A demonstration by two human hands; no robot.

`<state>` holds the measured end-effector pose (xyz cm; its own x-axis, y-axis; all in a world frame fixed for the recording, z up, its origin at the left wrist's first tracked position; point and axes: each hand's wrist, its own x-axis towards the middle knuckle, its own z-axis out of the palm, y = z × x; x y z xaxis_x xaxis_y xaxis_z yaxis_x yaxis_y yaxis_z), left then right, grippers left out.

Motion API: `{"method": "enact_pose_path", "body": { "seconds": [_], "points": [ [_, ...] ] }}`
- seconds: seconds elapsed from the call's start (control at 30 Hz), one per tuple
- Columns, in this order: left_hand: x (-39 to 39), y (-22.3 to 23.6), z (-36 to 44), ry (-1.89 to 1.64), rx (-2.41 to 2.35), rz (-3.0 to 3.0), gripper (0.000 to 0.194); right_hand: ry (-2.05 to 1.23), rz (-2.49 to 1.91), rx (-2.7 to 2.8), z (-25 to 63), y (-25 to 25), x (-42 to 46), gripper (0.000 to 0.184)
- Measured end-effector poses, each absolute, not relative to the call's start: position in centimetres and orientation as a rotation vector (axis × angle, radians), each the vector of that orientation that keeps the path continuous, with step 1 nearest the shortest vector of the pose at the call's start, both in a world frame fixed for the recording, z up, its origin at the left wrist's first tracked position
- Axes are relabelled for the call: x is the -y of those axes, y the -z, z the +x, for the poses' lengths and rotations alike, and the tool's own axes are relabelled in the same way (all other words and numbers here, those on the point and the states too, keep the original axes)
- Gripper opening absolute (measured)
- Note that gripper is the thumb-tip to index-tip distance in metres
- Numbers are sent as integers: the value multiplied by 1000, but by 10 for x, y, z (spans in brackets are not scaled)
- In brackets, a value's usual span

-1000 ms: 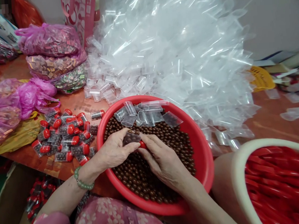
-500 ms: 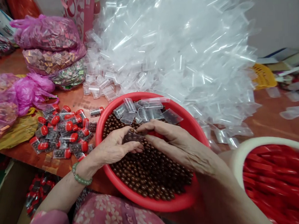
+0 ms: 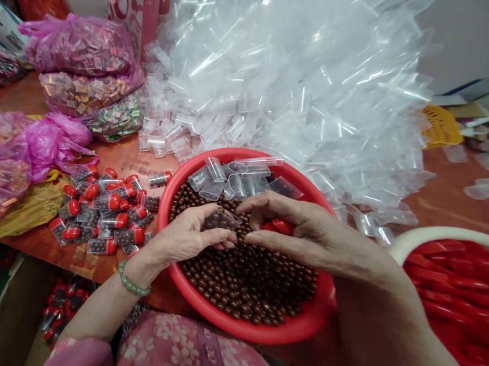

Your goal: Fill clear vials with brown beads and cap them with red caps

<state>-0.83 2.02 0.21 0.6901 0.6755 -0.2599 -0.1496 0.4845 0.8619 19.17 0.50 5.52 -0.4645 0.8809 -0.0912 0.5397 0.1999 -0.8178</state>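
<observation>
Over the red basin [image 3: 254, 337], my left hand [image 3: 189, 230] pinches a clear plastic tube [image 3: 222, 219] with dark brown balls inside. The tube lies tilted, its end pointing right towards my other hand. My right hand [image 3: 301, 232] is curled just right of it, thumb and forefinger apart from each other and from the tube. A red cap [image 3: 278, 226] shows in the palm of that hand, under the curled fingers. Small glossy brown balls [image 3: 242, 285] fill the basin below. Several clear tubes [image 3: 238, 180] rest on the balls at the far side.
A large heap of clear tubes [image 3: 296, 80] stands behind the basin. Filled red-capped tubes [image 3: 109, 208] lie to the left. A white tub [image 3: 446, 234] of red caps [image 3: 467, 296] is at right. Pink bags [image 3: 83, 49] sit back left; a cardboard box [image 3: 16, 313] is lower left.
My right hand has drawn back a little from the tube, opening a gap. The red cap now shows in its palm. My left hand keeps the filled tube.
</observation>
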Motion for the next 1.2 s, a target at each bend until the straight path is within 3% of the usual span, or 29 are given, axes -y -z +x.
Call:
{"method": "enact_pose_path", "body": {
  "seconds": [0.37,0.67,0.87,1.07,1.2],
  "points": [
    [-20,0,-10,-512,-594,915,27,-1203,-1226,2087,183,-43,-18,15],
    [-21,1,-11,-495,-535,853,21,-1226,-1247,1841,180,-33,-14,21],
    [-21,2,-12,-541,-534,831,28,-1162,-1362,1713,181,-38,-10,31],
    [-21,5,-13,-561,-510,775,31,-1110,-1405,1575,182,-41,-10,13],
    [-21,5,-13,-549,-505,783,31,-1022,-1361,1708,175,-46,-15,13]
  ]
}}
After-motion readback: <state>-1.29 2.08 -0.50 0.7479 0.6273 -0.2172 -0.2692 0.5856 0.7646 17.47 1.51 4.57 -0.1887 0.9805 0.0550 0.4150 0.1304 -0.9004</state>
